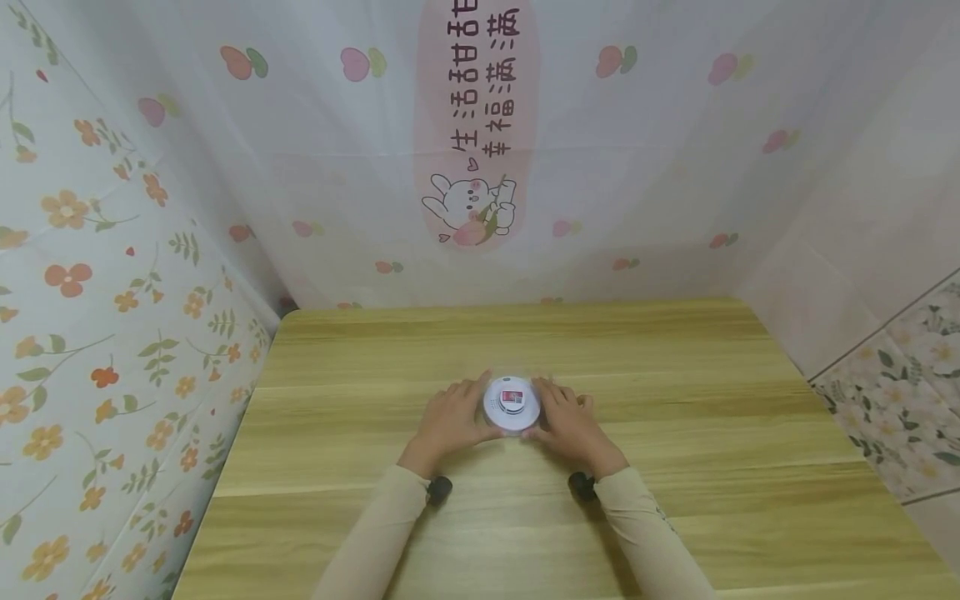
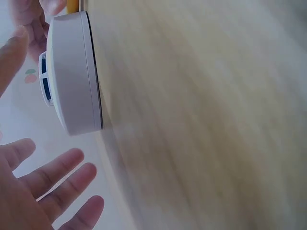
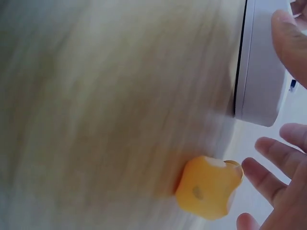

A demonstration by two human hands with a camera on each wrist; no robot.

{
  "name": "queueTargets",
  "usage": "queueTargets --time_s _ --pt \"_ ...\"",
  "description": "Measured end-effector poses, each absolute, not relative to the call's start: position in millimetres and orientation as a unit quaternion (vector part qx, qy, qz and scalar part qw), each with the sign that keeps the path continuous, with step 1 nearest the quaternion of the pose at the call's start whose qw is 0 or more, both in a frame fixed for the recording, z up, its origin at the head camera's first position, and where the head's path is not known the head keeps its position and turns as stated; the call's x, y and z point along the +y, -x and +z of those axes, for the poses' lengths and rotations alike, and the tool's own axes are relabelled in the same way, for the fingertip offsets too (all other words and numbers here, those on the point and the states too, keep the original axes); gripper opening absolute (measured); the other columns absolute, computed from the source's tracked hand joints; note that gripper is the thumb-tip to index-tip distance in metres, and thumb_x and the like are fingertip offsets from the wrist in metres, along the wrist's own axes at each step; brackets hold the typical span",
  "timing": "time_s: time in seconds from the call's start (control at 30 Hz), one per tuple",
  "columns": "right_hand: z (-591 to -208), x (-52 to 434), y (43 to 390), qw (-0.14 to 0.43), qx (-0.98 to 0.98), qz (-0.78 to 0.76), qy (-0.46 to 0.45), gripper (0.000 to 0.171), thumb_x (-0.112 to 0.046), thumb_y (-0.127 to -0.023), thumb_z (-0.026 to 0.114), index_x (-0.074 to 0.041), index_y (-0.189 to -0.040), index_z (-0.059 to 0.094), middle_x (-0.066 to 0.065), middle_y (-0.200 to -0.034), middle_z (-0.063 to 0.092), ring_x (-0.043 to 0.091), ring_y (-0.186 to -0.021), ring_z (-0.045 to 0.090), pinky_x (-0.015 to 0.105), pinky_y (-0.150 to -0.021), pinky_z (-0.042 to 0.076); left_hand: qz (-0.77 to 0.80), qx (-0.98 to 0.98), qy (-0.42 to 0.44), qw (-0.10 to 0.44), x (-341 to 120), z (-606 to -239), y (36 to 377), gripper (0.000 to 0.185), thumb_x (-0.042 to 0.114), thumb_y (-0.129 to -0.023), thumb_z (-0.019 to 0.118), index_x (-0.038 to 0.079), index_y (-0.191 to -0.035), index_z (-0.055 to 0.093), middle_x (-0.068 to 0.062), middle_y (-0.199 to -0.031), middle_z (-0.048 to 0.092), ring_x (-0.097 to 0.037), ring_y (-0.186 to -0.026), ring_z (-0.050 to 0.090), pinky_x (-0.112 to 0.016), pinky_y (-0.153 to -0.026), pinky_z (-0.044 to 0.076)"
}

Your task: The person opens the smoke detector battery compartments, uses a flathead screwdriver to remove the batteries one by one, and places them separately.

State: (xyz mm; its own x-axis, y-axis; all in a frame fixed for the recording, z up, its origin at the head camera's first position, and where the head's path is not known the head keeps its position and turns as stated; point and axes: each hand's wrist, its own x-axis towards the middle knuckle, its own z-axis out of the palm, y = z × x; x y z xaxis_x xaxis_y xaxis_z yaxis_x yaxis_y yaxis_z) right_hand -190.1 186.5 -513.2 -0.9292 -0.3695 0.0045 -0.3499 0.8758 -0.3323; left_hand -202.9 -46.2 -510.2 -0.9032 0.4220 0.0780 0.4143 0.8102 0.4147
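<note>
Both hands, left (image 1: 450, 421) and right (image 1: 567, 422), are flanking the white round device (image 1: 511, 405) on the counter (image 1: 675, 392), fingers spread apart; only the right wrist view is showing a yellow block (image 3: 207, 188).

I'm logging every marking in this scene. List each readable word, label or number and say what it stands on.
"生活甜甜": left column on the pink banner printed on the back curtain, its last character cut off by the frame edge.
"幸福满满": right column on the same banner, above a rabbit drawing.
Red label on the white round device between left hand and right hand: too small to read.
</note>
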Motion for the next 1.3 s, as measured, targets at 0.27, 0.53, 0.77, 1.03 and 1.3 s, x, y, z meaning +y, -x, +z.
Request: queueTargets --time_s 0.27,0.53,0.77,1.03,1.3 --pt "-514.6 185.7 191.2 0.039 0.966 -0.178 0.181 0.084 -0.048 -0.085 0.068 -0.008 -0.149 0.03 0.015 -0.148 0.044 0.037 -0.132 0.041 0.052 -0.091 0.028 0.277 0.938 -0.203 0.044 -44.5 -511.8 203.1 0.102 0.06 -0.073 0.074 0.017 -0.153 0.028 -0.014 -0.138 0.055 -0.034 -0.122 0.056 -0.051 -0.096 0.049" --pt "-514.0 184.0 190.2 0.041 0.964 -0.19 0.182 0.083 -0.046 -0.085 0.069 -0.006 -0.148 0.033 0.015 -0.145 0.047 0.038 -0.131 0.042 0.051 -0.089 0.027 0.317 0.924 -0.198 0.073 -46.1 -514.2 204.6 0.1 0.05 -0.075 0.078 0.012 -0.152 0.028 -0.013 -0.147 0.047 -0.033 -0.133 0.048 -0.052 -0.105 0.042" --pt "-513.9 182.6 188.4 0.048 0.965 -0.188 0.179 0.083 -0.045 -0.085 0.068 -0.003 -0.148 0.033 0.017 -0.143 0.049 0.038 -0.13 0.043 0.052 -0.09 0.027 0.374 0.906 -0.165 0.11 -47.9 -519.5 205.0 0.096 0.042 -0.075 0.08 0.008 -0.15 0.031 -0.011 -0.145 0.05 -0.031 -0.137 0.043 -0.054 -0.112 0.033" --pt "-512.9 183.3 189.4 0.054 0.966 -0.182 0.174 0.082 -0.045 -0.086 0.068 -0.003 -0.147 0.034 0.016 -0.142 0.051 0.037 -0.128 0.044 0.05 -0.087 0.027 0.367 0.908 -0.163 0.118 -45.9 -526.4 208.5 0.086 0.038 -0.075 0.08 0.013 -0.147 0.039 -0.01 -0.137 0.053 -0.029 -0.127 0.051 -0.053 -0.107 0.039" --pt "-512.2 183.4 191.1 0.072 0.96 -0.214 0.165 0.082 -0.04 -0.085 0.07 -0.001 -0.148 0.033 0.017 -0.143 0.05 0.038 -0.128 0.042 0.05 -0.089 0.024 0.371 0.907 -0.159 0.118 -44.3 -523.9 206.9 0.082 0.034 -0.078 0.079 0.012 -0.146 0.04 -0.01 -0.138 0.052 -0.03 -0.128 0.05 -0.05 -0.108 0.039"
